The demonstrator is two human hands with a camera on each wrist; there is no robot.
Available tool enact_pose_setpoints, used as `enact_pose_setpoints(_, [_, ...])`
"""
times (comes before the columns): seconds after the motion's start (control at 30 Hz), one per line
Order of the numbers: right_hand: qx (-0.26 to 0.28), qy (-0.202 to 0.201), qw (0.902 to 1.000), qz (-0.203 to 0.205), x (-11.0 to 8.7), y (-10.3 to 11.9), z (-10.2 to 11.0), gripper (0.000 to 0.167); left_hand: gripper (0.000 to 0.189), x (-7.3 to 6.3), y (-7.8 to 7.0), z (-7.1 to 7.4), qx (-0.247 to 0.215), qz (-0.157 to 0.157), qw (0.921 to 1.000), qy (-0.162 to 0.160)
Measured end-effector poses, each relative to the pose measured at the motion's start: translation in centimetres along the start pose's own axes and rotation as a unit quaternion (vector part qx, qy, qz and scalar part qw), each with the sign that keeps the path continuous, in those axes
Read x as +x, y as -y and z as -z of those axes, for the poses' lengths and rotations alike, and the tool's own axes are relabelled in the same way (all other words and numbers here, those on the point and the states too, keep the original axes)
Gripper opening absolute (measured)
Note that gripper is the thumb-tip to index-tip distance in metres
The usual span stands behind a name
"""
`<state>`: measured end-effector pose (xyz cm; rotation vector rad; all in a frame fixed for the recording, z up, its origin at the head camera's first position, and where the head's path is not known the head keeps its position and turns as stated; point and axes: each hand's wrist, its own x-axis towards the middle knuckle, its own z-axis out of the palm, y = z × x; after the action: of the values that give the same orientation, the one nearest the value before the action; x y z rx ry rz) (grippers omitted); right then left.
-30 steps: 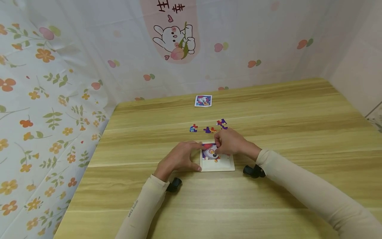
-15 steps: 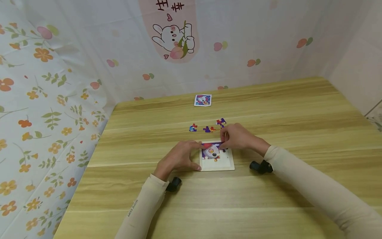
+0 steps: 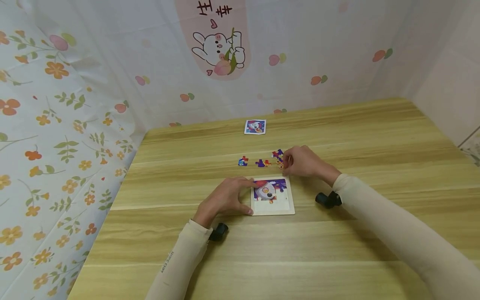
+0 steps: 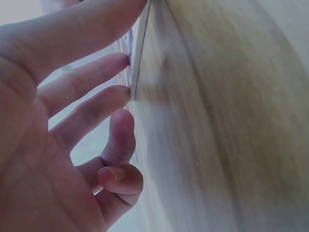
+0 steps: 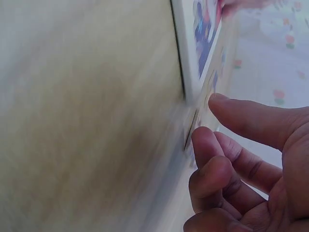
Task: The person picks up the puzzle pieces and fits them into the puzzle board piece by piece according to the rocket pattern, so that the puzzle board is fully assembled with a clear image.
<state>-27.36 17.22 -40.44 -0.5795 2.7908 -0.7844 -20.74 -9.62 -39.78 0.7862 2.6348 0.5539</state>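
Observation:
A small white puzzle tray [image 3: 280, 207] lies on the table, with joined jigsaw pieces [image 3: 267, 191] in its upper part. My left hand [image 3: 225, 195] rests at the tray's left side, index finger reaching onto the picture and thumb at the near left corner. In the left wrist view, fingertips [image 4: 120, 95] touch the tray's edge while the other fingers bend loosely. Beyond the tray's far right corner, my right hand [image 3: 304, 161] is beside a loose jigsaw piece [image 3: 280, 165], partly covering it. A gap shows between thumb and index finger in the right wrist view.
More loose pieces lie behind the tray: a blue-red one [image 3: 243, 161], a purple-orange group [image 3: 263, 163] and a purple-red one [image 3: 277, 153]. Farther back is a picture card [image 3: 255, 126]. A printed curtain [image 3: 165, 54] hangs behind the wooden table [image 3: 356, 146].
My right hand has moved from over the tray away to the loose pieces at the far right. A purple piece now shows in the tray's upper right corner. The left hand stays put.

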Motion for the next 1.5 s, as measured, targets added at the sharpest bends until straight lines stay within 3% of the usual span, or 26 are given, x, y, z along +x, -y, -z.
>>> enact_pose_setpoints(0.23, [0.001,-0.016,0.9997,-0.02,1.3,-0.5,0.5,0.017,0.07,0.0,0.0,0.0,-0.007,0.009,0.9999,0.005])
enact_pose_setpoints(0.5, [-0.011,-0.046,0.9972,-0.057,3.5,0.3,0.9,0.018,0.072,-0.2,0.1,-0.1,-0.002,0.007,1.0,-0.005])
enact_pose_setpoints(0.77, [-0.053,-0.029,0.9908,-0.121,5.2,1.3,0.7,0.038,0.071,0.0,0.1,-0.1,-0.003,0.004,1.0,-0.001])
enact_pose_setpoints(1.03, [0.033,-0.022,0.9908,-0.13,5.8,1.0,0.5,0.038,0.072,0.0,0.1,-0.1,-0.007,0.008,0.9999,-0.005])
enact_pose_setpoints(1.2, [0.092,0.0,0.9847,-0.148,6.1,0.6,0.5,0.02,0.071,0.0,0.2,-0.2,-0.018,0.015,0.9997,-0.001])
enact_pose_setpoints(1.3, [0.085,-0.001,0.9857,-0.146,6.0,0.4,0.5,0.015,0.071,0.0,0.2,-0.3,-0.015,0.018,0.9997,0.003])
enact_pose_setpoints(1.5, [0.002,-0.039,0.99,-0.135,6.0,0.9,0.5,0.029,0.072,0.1,0.2,-0.2,-0.012,0.019,0.9997,0.002])
